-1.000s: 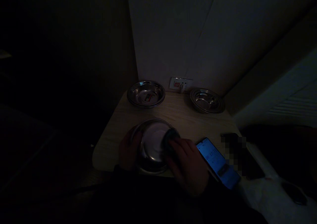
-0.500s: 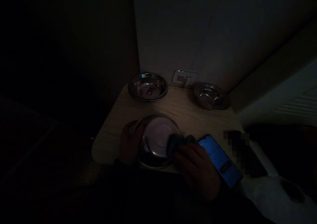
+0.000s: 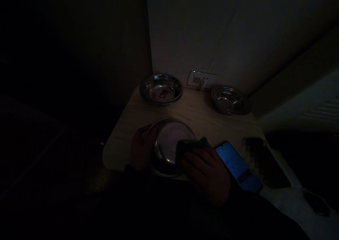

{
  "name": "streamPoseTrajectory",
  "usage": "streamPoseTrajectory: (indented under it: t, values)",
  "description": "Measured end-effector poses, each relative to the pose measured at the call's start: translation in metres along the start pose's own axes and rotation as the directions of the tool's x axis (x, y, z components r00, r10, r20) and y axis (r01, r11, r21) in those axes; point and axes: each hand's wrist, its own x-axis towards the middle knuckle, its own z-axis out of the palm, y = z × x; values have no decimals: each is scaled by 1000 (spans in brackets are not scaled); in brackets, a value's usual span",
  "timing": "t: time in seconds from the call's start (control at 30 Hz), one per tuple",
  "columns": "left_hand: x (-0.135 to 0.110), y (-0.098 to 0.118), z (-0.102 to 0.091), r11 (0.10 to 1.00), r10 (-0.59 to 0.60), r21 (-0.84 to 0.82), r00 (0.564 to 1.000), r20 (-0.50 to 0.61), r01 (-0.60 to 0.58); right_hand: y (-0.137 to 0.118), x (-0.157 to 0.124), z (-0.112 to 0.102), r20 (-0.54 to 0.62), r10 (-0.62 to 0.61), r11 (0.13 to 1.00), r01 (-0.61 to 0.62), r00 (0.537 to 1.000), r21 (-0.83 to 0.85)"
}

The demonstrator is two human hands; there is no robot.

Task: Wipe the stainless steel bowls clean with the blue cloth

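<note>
The scene is very dark. A steel bowl [image 3: 169, 144] stands tilted at the near edge of a small wooden table [image 3: 196, 118]. My left hand [image 3: 140, 150] is closed on the bowl's left rim. My right hand [image 3: 208, 173] is closed on a dark cloth [image 3: 189, 146] and presses it against the bowl's lower right inside.
A steel bowl [image 3: 161, 88] sits at the back left and a steel plate [image 3: 230, 100] at the back right. Between them a wall socket [image 3: 201, 79] shows. A lit phone [image 3: 238, 165] lies right of my right hand. A dark object [image 3: 275, 169] lies beyond it.
My right hand with the cloth has slid from the bowl's upper right down to its lower right edge. The view has shifted slightly; the left hand keeps its hold.
</note>
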Motion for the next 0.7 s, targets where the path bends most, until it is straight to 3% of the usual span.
streamPoseTrajectory:
  t: [0.13,0.33,0.53,0.7]
  values:
    - [0,-3,-2,1000,-11,-16,1000,8,11,-5,7,7,-27,-9,1000,10,1000,28]
    - [2,-1,-1,999,-19,34,1000,19,18,3,-10,-2,-14,-16,1000,16,1000,2]
    - [-1,10,-2,995,-90,38,996,9,90,-16,15,23,-115,36,999,-31,993,45]
    - [0,15,-2,991,25,129,996,81,-35,-13,4,22,-103,87,994,-80,991,68]
